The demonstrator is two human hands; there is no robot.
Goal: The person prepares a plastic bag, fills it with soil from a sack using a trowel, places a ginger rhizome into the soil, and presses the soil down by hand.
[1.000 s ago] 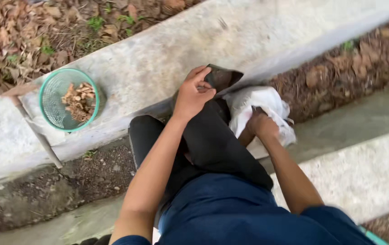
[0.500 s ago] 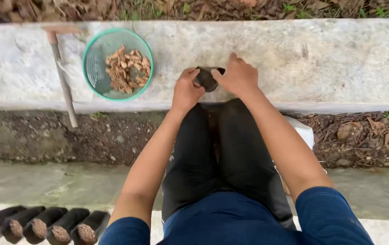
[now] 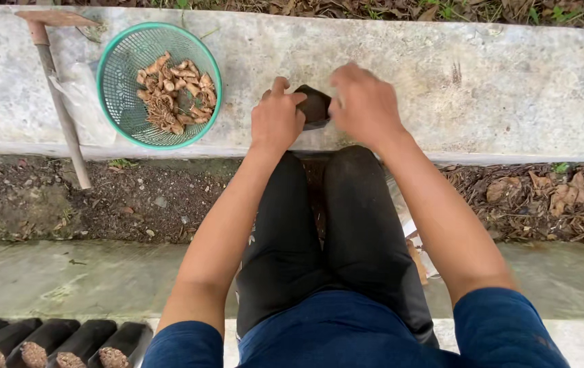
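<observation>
A small black plastic bag, filled with soil, stands on the concrete ledge just past my knees. My left hand grips its left side with the thumb up at the rim. Against the bag's right side rests my right hand, slightly blurred, fingers curled over it. To the left on the ledge sits a green mesh basket holding brown seeds.
A wooden-handled tool leans across the ledge's left end down to the soil strip. A row of several black bags filled with soil lies at the bottom left. Dry leaves cover the ground at right.
A second ago the left hand held the black bag while the right reached to a white sack. Both hands then came together on the bag at the ledge; the view has swung level.
</observation>
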